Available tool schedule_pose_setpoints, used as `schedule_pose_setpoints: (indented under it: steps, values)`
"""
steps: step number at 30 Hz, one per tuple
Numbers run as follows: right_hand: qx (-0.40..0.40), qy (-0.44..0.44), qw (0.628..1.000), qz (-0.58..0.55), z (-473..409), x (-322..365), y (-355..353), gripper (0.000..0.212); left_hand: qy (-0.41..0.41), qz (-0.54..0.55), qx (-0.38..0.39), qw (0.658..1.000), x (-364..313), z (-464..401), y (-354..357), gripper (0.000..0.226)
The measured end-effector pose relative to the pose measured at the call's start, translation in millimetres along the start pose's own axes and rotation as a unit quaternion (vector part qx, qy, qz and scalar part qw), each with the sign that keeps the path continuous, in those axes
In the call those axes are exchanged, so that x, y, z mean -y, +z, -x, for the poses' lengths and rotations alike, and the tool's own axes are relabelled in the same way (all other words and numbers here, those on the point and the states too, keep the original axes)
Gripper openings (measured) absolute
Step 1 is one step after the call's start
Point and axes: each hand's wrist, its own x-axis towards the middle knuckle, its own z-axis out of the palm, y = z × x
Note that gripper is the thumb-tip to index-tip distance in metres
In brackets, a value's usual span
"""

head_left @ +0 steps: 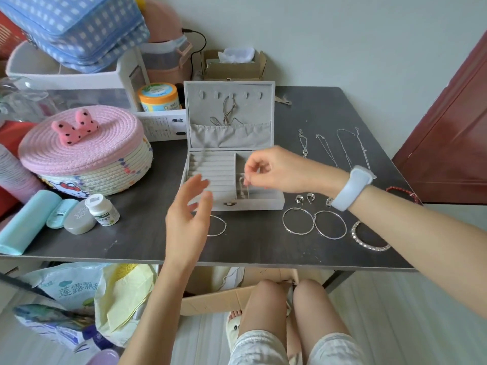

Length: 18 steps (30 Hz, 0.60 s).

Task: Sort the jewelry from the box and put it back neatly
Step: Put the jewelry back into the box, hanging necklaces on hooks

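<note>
Hovering over box: right hand (pixel 274 168) sits above the right-hand compartment of the open jewelry box (pixel 232 180); its grip is pinched together on a small thin silver piece (pixel 246 180), too small to name.
Piece vs grip: hangs straight down from the fingertips, toward 6 o'clock; long axis near upright, lower end at or just inside the compartment.
Left hand (pixel 189 209): at 7 o'clock from the pinch, fingers apart and loose, holding nothing, in front of the ring rolls (pixel 210 172). Right is plainly the nearer hand.
Edges: box front wall just below the piece; divider to its 9 o'clock; upright lid (pixel 229 114) at 12.
Open room: bare worktop (pixel 250 248) at 6 o'clock.
Still out: two hoops (pixel 313 223) and bracelet (pixel 369 238) at 4 o'clock, chains (pixel 342 151) at 2, a bangle (pixel 217 226) behind the left hand.
Judgement: sorting partway; next move is a short vertical one.
</note>
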Motion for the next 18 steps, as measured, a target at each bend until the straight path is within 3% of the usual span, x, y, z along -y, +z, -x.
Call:
schedule_pose_setpoints:
  steps: [4, 8, 13, 18]
  values:
    - [-0.025, -0.01, 0.998, -0.056, -2, 13, -17, 0.014, -0.091, 0.196, 0.191, 0.958, -21, -16, 18, 0.027]
    - [-0.048, 0.019, 0.997, -0.062, -4, -2, -17, 0.013, -0.166, 0.226, 0.197, 0.939, -23, -24, 29, 0.023]
    - [-0.064, 0.092, 0.993, -0.045, -3, -39, -10, 0.012, -0.187, 0.12, 0.153, 0.963, -16, -38, 31, 0.009]
    - [-0.068, 0.14, 0.988, 0.018, 0, -61, -1, 0.011, -0.047, -0.129, 0.143, 0.98, -18, -52, 39, 0.011]
